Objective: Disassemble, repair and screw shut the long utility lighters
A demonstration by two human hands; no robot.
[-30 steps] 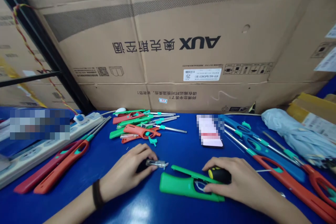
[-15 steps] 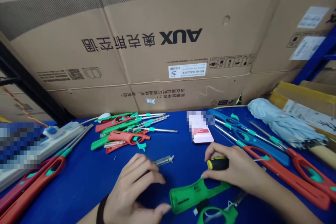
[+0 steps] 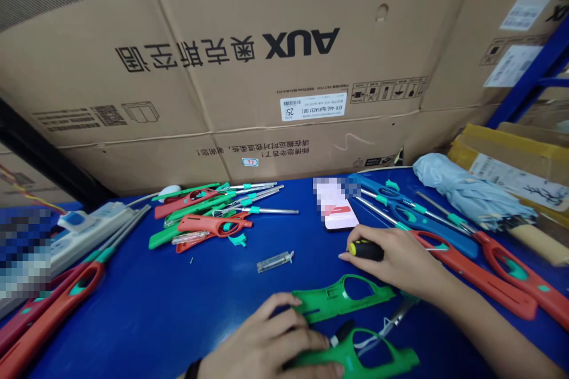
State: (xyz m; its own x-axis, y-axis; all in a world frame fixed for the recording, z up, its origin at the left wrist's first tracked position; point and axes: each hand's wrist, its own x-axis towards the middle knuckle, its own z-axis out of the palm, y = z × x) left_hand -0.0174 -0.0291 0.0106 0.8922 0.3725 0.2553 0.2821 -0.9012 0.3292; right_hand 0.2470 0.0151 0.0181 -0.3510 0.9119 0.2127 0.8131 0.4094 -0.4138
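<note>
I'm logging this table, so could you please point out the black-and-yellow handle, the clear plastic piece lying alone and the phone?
Black-and-yellow handle (image 3: 368, 250): head view, middle of its grip.
Clear plastic piece (image 3: 272, 262): head view, its body.
Phone (image 3: 336, 206): head view, its screen.

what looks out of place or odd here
The green casing at the left hand lies in two separate halves, leaving white wires exposed. Beyond it, a clear cartridge lies loose, and a tiny pale bit sits alone on the blue table. The lettering on the carton behind is upside down.
</note>
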